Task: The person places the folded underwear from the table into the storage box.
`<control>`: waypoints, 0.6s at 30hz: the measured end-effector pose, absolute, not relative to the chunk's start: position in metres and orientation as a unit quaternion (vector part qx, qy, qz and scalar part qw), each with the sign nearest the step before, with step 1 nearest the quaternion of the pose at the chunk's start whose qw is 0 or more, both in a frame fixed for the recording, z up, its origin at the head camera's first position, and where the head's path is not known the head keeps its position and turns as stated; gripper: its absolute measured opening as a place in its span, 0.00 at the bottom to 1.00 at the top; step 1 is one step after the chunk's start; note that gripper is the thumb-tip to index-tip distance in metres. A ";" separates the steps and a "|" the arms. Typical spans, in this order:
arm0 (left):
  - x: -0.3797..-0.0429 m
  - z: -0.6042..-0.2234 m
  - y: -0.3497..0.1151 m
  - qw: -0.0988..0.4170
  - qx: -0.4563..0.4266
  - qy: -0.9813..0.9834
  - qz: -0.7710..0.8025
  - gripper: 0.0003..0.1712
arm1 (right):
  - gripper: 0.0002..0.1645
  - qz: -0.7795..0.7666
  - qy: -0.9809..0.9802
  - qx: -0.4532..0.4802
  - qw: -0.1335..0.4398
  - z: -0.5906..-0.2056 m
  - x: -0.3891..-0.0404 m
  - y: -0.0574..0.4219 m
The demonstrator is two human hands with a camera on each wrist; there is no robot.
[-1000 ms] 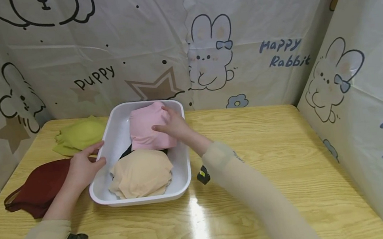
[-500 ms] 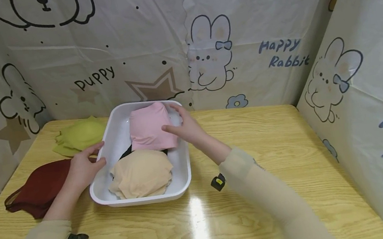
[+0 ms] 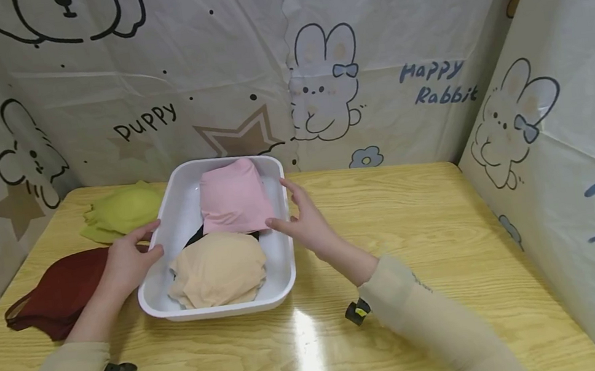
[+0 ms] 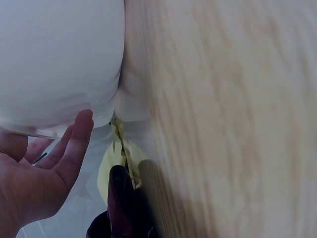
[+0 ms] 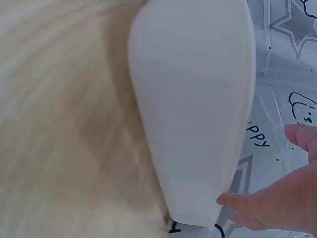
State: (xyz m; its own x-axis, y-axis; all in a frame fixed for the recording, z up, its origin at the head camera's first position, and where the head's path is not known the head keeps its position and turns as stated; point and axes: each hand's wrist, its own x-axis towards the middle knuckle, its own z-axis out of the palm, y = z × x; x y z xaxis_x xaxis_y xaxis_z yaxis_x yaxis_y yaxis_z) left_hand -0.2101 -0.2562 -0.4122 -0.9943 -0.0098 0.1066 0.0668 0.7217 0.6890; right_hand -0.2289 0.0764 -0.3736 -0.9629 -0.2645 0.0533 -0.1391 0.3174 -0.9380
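A white plastic tub (image 3: 150, 299) stands on the table with a folded pink bra (image 3: 232, 196) at its far end. A beige folded bra (image 3: 218, 269) lies nearer, over a strip of black fabric (image 3: 195, 236). My left hand (image 3: 130, 258) rests its fingertips against the tub's left side, with the fingers fairly straight in the left wrist view. At the right side, my right hand (image 3: 310, 224) is spread, its thumb over the rim close to the pink bra's corner and its index fingertip near the outer wall. Neither hand holds a garment.
Left of the tub lie a dark red bra (image 3: 65, 291) with a thin strap and a yellow-green bra (image 3: 124, 210) behind it. The wooden table (image 3: 394, 248) meets a printed cloth backdrop (image 3: 236, 50) just behind the tub.
My right hand has come off the pink bra and moved right and toward me, to the tub's right rim. The left hand and the tub have stayed in place.
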 end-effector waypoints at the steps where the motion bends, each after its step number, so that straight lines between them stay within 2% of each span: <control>1: -0.210 -0.412 -0.256 0.052 -0.016 -0.926 -0.373 0.31 | 0.50 -0.576 0.806 -0.124 0.058 -0.376 -0.228 0.077; 11: -0.210 -0.412 -0.256 0.043 -0.013 -0.927 -0.371 0.31 | 0.52 -0.577 0.806 -0.110 0.068 -0.394 -0.217 0.083; 18: -0.209 -0.412 -0.256 0.039 -0.011 -0.926 -0.374 0.31 | 0.53 -0.604 0.783 -0.101 0.108 -0.401 -0.218 0.087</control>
State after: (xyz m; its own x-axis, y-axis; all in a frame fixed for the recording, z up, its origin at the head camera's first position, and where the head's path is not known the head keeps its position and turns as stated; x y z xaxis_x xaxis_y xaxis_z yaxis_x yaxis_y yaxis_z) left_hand -0.2093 -0.2558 -0.4122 -0.9967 -0.0097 0.0805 0.0490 0.7196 0.6927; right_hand -0.2175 0.0868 -0.4008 -0.9566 -0.2875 -0.0472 -0.0276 0.2507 -0.9677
